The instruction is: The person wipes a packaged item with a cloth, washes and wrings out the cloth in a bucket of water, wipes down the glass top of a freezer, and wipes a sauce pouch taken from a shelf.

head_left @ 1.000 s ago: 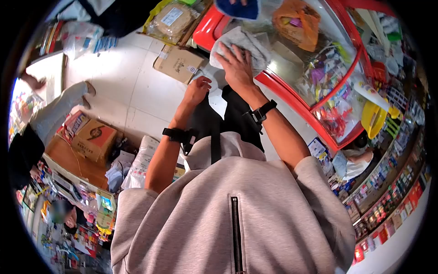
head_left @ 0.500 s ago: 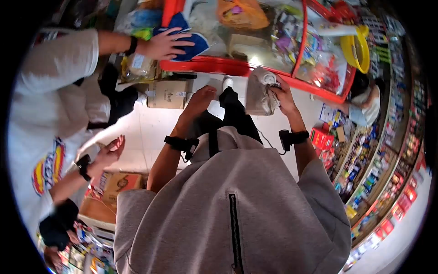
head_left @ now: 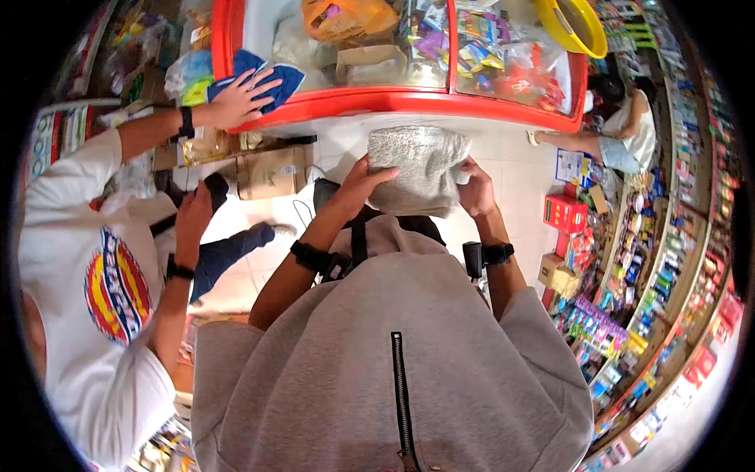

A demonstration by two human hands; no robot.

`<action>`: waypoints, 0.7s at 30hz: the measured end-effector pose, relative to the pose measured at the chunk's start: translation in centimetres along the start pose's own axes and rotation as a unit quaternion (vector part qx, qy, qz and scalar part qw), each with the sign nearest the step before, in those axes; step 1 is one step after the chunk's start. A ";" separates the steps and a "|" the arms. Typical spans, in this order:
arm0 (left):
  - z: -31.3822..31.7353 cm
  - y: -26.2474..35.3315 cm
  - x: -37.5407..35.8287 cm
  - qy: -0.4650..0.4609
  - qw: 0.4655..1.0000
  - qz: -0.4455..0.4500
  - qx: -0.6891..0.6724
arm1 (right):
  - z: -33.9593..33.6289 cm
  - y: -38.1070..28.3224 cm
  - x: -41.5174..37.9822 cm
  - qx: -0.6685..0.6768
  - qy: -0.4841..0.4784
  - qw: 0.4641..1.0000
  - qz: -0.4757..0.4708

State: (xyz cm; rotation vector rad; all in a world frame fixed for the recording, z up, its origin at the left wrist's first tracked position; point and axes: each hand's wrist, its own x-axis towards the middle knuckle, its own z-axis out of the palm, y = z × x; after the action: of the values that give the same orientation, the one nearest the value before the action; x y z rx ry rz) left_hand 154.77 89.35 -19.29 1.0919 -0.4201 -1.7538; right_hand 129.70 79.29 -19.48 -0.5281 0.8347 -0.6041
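Note:
A light grey cloth, folded into a thick pad, is held up in front of my body between both hands. My left hand grips its left edge, thumb on top. On the opposite side, my right hand is closed on the cloth's right edge; some of its fingertips are hidden. Just beyond the cloth runs the red rim of a glass-topped chest freezer.
A co-worker in a white T-shirt stands at left, one hand on a dark blue cloth at the freezer's corner. A cardboard box sits below. A yellow basin rests on the freezer. Stocked shelves and another person are at right.
My left hand has come to the cloth and grips it; before, only the right held it, bunched. The cloth is more spread out and has moved left. The view has shifted.

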 end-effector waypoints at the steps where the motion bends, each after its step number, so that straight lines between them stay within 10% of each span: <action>1: 0.9 -0.8 -0.4 0.040 0.998 0.027 0.032 | -0.3 -0.7 -0.5 -0.025 -0.047 0.998 -0.016; 10: 5.1 -9.6 -7.4 0.186 0.933 0.161 0.261 | -7.5 5.6 -1.2 -0.362 -0.166 0.913 0.086; 12: 4.8 -11.0 -10.4 0.269 0.844 0.139 0.442 | -9.5 7.7 0.1 -0.483 -0.198 0.851 0.056; 21: -0.6 -21.2 -26.0 0.366 0.768 -0.055 0.523 | -10.4 12.8 1.6 -0.695 -0.276 0.658 0.088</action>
State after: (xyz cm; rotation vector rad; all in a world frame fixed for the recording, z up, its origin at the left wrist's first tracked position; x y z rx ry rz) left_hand 146.23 121.69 -21.88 2.5001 -0.8695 -0.9311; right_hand 125.79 85.32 -34.42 -1.8998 0.5981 0.5511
